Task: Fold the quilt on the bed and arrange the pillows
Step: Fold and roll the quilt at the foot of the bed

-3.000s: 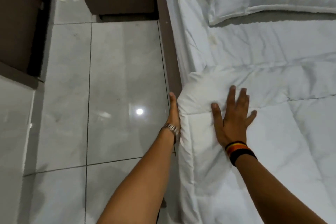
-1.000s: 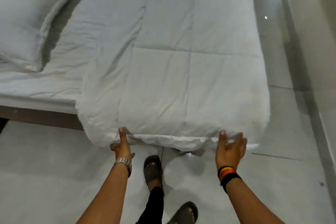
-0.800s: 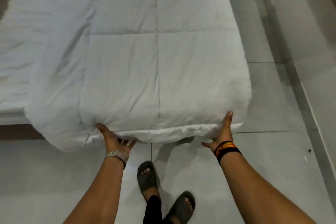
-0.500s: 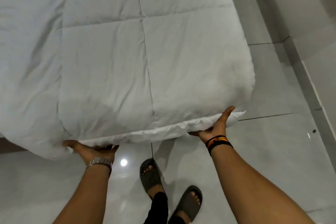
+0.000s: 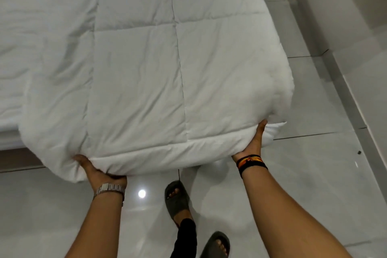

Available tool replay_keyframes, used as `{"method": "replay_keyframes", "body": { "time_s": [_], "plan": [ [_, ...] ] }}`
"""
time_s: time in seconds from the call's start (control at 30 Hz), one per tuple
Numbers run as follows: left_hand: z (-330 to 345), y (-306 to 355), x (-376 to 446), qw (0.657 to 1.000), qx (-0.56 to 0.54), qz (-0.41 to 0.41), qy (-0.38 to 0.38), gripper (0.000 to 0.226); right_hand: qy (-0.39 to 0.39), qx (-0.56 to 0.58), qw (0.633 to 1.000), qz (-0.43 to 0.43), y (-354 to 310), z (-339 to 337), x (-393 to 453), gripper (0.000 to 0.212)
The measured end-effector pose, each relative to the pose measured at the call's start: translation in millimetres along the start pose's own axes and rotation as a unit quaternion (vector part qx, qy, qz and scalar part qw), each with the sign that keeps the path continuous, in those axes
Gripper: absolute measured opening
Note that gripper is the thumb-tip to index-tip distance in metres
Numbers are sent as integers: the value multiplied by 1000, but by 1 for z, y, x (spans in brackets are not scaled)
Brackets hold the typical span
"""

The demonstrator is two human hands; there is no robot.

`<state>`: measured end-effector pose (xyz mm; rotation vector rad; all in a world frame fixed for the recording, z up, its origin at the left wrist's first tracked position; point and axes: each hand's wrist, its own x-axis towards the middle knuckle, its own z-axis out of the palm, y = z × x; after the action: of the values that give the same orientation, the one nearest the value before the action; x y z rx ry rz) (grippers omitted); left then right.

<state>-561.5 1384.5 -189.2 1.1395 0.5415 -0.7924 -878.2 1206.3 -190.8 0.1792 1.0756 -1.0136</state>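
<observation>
Head view, looking down at the foot of the bed. We see the left hand (image 5: 98, 170) cupped under the near-left corner of the folded quilt (image 5: 138, 81), fingers hidden beneath the cloth and the thumb side pressed against the rounded edge; its grip is closed around the bundle from below. The right hand (image 5: 254, 142) does the same at the near-right corner, thumb lying up along the edge and the fingers out of sight under the layers.

Compared with a second ago, when both hands only rested on top of the hanging edge, they have now slid underneath, and the near end of the quilt looks gathered and raised. We judge that the fold is finished in width and that the bundle is about to be lifted or turned over again.

Outward from the hands, the quilt lies across the bed (image 5: 31, 27), its near end overhanging the tiled floor (image 5: 314, 174). A watch (image 5: 110, 188) sits on the left wrist, bands (image 5: 250, 161) on the right. No pillows are in view.
</observation>
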Motion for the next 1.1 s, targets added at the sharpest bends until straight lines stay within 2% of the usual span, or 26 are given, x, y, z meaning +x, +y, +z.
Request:
{"method": "replay_keyframes", "body": {
  "time_s": [0.07,0.1,0.13,0.2,0.23,0.3,0.47,0.57,0.63,0.7,0.77,0.8,0.87,0.93,1.0,1.03,1.1],
  "plan": [
    [-6,11,-28,1000,7,-20,23,78,43,-22,998,-32,-3,0,-35,84],
    [-8,21,-49,998,9,-33,54,82,91,-32,994,-55,-5,0,-61,86],
    [-7,32,-74,993,11,-32,111,93,162,-44,983,-72,-9,2,-91,93],
    [-1,64,-129,974,24,34,223,112,286,-106,947,-100,-19,11,-155,104],
    [5,78,-147,965,27,87,245,111,305,-138,936,-113,-24,16,-175,106],
    [26,113,-183,959,33,169,225,103,285,-174,933,-135,-37,38,-217,105],
    [97,178,-210,958,24,199,205,120,280,-185,927,-168,-66,124,-254,119],
    [151,208,-196,959,56,232,155,132,229,-177,931,-222,-85,190,-242,122],
    [196,223,-178,954,87,268,98,135,166,-208,927,-265,-102,242,-220,117],
    [245,235,-151,947,129,292,13,133,65,-281,910,-299,-122,299,-192,107],
    [291,243,-126,932,190,297,-85,127,-29,-373,880,-293,-141,345,-163,100],
    [313,247,-112,916,230,302,-132,121,-52,-407,869,-278,-149,362,-146,97],
    [342,244,-85,876,305,315,-201,104,-38,-444,853,-272,-153,374,-111,88],
    [345,230,-70,868,340,289,-217,95,50,-489,821,-291,-144,353,-79,81],
    [326,207,-51,879,345,282,-167,101,149,-515,806,-251,-121,320,-49,87],
    [308,192,-42,882,361,287,-99,107,182,-505,818,-206,-106,305,-36,95],
    [274,167,-19,890,371,254,76,115,212,-429,870,-118,-84,283,-14,115]
  ]
}}
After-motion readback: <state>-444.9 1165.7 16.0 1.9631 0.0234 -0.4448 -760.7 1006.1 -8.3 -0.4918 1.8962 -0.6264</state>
